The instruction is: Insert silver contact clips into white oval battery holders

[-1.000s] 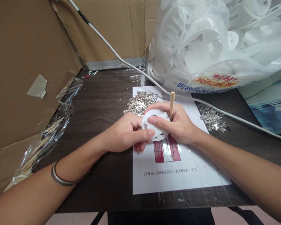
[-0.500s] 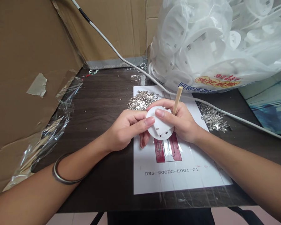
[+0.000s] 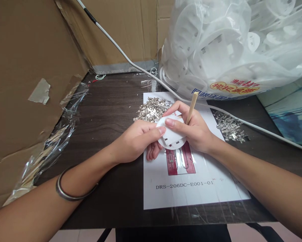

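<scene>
A round white plastic part (image 3: 174,136) with small slots is held between both hands above the printed sheet. My left hand (image 3: 140,139) pinches its left edge, thumb on top and the other fingers curled below. My right hand (image 3: 191,126) grips the part from the right with its thumb on the upper face. A wooden stick (image 3: 192,107) sticks up out of my right hand. Just behind the hands lies a pile of small silvery metal pieces (image 3: 151,109). The underside of the white part is hidden.
The printed sheet (image 3: 176,198) is taped to the dark table (image 3: 102,111). A second metal pile (image 3: 232,127) lies right. A clear bag (image 3: 216,64) of white parts stands behind. A white cable (image 3: 130,63) crosses diagonally; cardboard (image 3: 27,50) walls the left.
My right index finger has risen and bent more above the white part. The curled fingers of my left hand have shifted slightly left. The white part has moved slightly.
</scene>
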The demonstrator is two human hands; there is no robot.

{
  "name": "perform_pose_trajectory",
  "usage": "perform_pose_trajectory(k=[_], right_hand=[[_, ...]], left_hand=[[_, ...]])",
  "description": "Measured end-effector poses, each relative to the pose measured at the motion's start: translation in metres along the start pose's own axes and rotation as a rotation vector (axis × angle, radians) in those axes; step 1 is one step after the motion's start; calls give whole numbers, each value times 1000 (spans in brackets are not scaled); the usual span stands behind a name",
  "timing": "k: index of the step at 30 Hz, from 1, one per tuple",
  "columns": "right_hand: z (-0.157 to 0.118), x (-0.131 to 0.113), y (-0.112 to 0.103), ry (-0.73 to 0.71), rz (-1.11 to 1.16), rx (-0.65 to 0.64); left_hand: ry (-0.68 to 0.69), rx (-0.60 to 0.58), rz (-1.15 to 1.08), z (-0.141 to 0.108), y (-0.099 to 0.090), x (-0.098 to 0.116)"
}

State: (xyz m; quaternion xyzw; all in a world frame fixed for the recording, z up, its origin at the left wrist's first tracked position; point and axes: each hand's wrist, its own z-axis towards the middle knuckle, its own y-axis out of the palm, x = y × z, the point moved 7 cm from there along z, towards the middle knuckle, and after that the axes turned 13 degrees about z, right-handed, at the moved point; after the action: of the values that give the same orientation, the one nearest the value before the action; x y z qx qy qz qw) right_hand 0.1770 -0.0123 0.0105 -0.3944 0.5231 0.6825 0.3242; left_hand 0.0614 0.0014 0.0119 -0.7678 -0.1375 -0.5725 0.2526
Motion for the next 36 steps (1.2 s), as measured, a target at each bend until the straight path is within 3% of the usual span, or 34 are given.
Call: perform_pose_trajectory(k=[4,10,14,19,22,26,36], right_hand=[[0,-2,-1,-53,-35,-11],[-4,-1,-4,8,60,61],[-4,1,-5,17,43,26],[-3,4,-5,12,67,-2],[-3,4,-3,5,104,-24],[-3,1,-4,-4,68,18],[1,0,-7,17,144,105]], left_hand=[[6,11,62,1,-1,0],[100,154,93,0,-11,6],[142,226,64,0,-16,6],[164,233,-38,0,-17,3],[202,239,20,-2,-17,8],[199,264,90,-3,-17,12],[214,281,14,-2,-19,11]])
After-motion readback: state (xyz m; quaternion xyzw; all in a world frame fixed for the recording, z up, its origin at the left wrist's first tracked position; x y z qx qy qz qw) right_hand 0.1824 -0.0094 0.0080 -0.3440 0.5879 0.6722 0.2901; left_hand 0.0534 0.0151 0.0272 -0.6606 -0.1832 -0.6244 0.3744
